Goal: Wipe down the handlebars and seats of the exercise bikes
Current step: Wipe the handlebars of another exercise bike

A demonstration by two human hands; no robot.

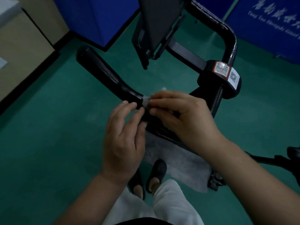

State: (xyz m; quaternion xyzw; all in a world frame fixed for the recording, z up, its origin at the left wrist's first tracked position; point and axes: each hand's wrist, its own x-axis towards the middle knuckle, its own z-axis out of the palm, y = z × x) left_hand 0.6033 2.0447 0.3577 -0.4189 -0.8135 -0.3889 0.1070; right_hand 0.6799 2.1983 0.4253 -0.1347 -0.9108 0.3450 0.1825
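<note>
A grey wipe (146,102) is pinched against the left handlebar (103,75) of the exercise bike by the right hand (185,117); its fingertips (153,103) are curled onto the bunched top of the cloth. The rest of the wipe hangs below the grip and is seen draped down toward the floor (48,127). The left hand (123,137) is held just left of the pinch, fingers mostly straight and touching the bar and the cloth edge; nothing is seen clamped in it.

Handling, judged: the wipe appears thin, soft and limp, so it is expected to bunch and slip unless wrapped round the tube. The handlebar looks glossy, rigid and fixed, so firm pressure is likely tolerated. The best hold is judged to be a full wrap of cloth under the palm, not the present fingertip pinch, with the loose tail gathered up.

Away from the grip, up and left, the bar's thick end is seen uncovered by cloth. Up and right of the grip, the right handlebar (227,30) and the console mount (155,26) are seen; a QR sticker (222,70) sits on the stem clamp. The seat is not in view.
</note>
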